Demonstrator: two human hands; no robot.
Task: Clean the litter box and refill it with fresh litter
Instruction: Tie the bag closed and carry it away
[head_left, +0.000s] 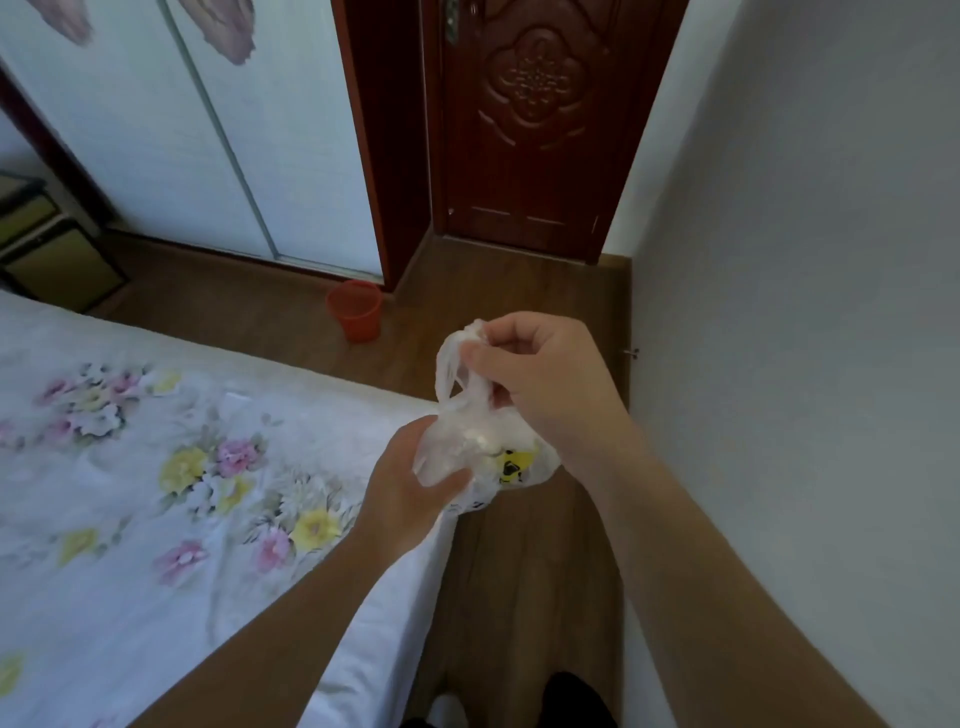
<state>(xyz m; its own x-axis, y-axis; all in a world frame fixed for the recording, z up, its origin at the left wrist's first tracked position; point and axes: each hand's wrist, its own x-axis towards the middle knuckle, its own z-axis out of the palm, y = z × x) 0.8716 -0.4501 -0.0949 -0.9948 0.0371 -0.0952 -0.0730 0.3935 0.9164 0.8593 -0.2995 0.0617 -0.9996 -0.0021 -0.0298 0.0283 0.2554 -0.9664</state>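
A small translucent white plastic bag (480, 447) with a yellow and black print hangs in front of me over the wooden floor. My left hand (402, 480) cups and grips the bag's lower body from the left. My right hand (540, 384) pinches the bag's twisted handles at the top, fingers curled round them. What the bag holds is hidden. No litter box is in view.
A bed with a white flowered sheet (156, 467) fills the left. A small orange bin (355, 310) stands on the floor by the sliding wardrobe doors (182, 145). A dark red carved door (524, 124) is shut ahead. A grey wall (805, 312) runs along the right.
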